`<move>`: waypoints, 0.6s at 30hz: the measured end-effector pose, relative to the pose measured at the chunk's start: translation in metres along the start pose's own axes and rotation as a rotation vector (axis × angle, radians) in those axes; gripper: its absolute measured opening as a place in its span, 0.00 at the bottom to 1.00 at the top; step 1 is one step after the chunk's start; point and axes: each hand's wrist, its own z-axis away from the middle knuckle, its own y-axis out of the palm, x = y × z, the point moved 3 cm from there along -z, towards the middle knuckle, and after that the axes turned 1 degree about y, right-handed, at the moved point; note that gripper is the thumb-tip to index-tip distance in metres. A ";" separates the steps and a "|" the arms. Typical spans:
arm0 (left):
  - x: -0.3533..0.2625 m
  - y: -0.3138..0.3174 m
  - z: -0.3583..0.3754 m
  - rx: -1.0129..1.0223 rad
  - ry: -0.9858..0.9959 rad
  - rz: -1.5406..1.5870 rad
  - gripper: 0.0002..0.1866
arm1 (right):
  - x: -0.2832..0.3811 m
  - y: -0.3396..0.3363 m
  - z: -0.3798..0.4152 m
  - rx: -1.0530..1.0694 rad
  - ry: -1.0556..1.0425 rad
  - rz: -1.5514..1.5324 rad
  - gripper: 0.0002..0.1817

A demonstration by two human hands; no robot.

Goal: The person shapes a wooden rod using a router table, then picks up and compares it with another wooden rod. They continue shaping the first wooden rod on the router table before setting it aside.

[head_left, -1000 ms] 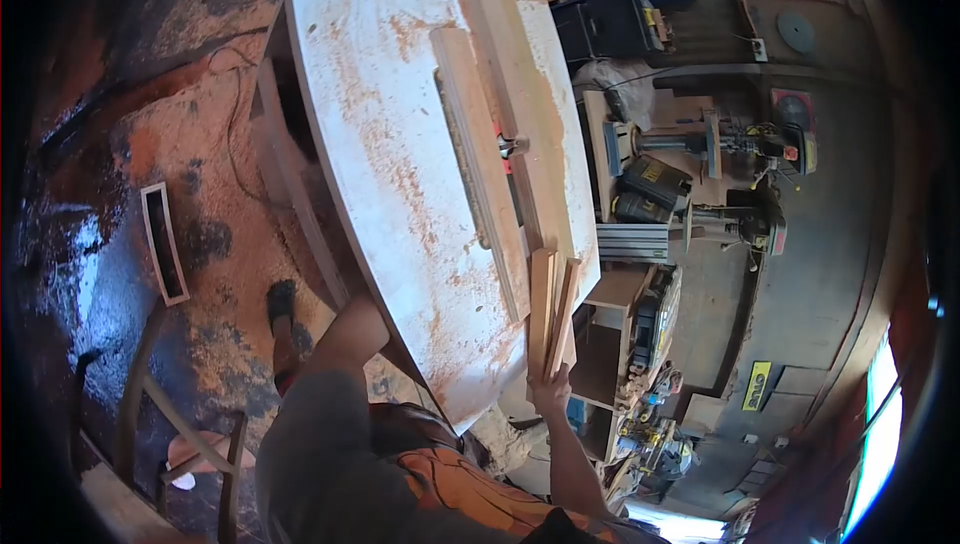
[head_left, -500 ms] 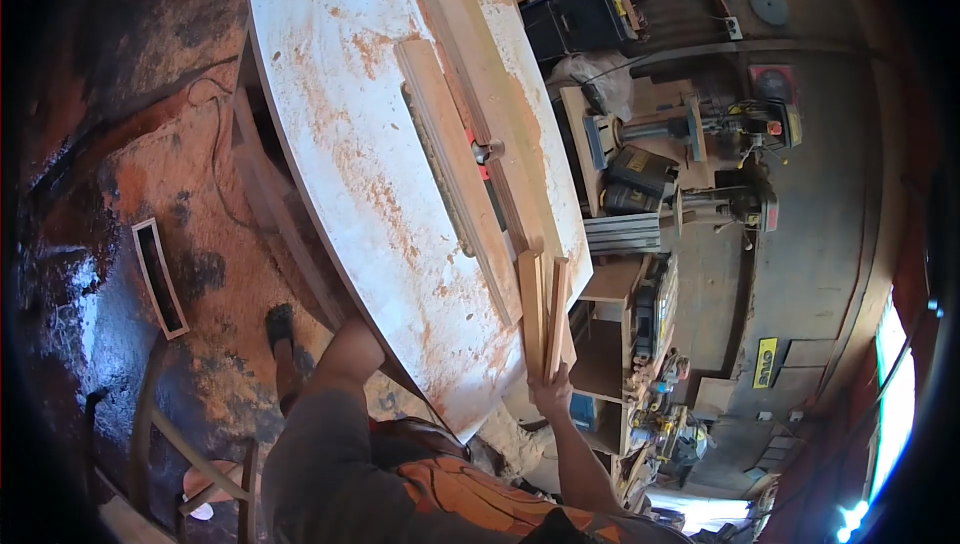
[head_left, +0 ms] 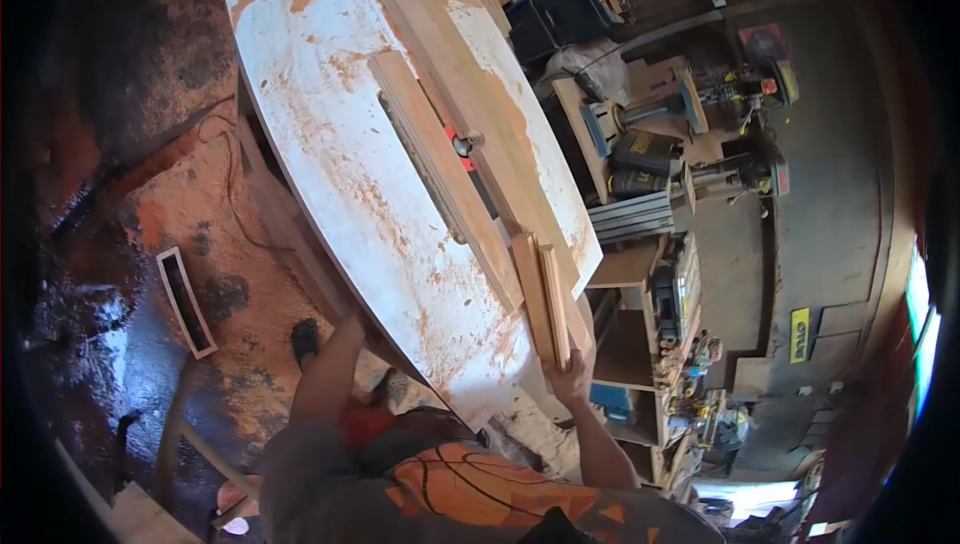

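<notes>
Left hand hidden beyond the edge of a sawdust-strewn white tabletop, spread or closed impossible to tell, a person in a shirt with an orange basketball print works in a cluttered shop. Dark lens margins cut off the surroundings, and a small metal cutter, possibly a router bit, is hard to make out between a shorter wooden rail and a long wooden board. At least two narrow wooden strips, light brown and straight, lie side by side over the tabletop's near right edge, their far ends close to the long wooden board. Their near ends sit in the right hand, which is folded around them, its palm out of view.
</notes>
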 end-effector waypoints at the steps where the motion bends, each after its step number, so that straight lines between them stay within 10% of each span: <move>1: -0.008 -0.026 0.013 -0.057 -0.013 0.031 0.21 | -0.019 0.006 -0.006 -0.044 -0.166 -0.031 0.31; 4: -0.015 -0.112 0.072 -0.358 0.009 0.277 0.21 | -0.047 -0.014 -0.002 0.172 -0.105 -0.239 0.27; 9: -0.059 -0.130 0.187 -0.800 0.637 0.379 0.21 | -0.067 -0.060 -0.013 0.547 -0.101 -0.568 0.30; 13: -0.087 0.012 0.269 -0.138 0.997 0.200 0.22 | -0.131 -0.030 -0.029 0.759 0.034 -1.130 0.32; 18: -0.065 0.227 0.325 0.529 0.576 0.127 0.39 | -0.143 0.020 -0.037 0.961 0.084 -1.536 0.26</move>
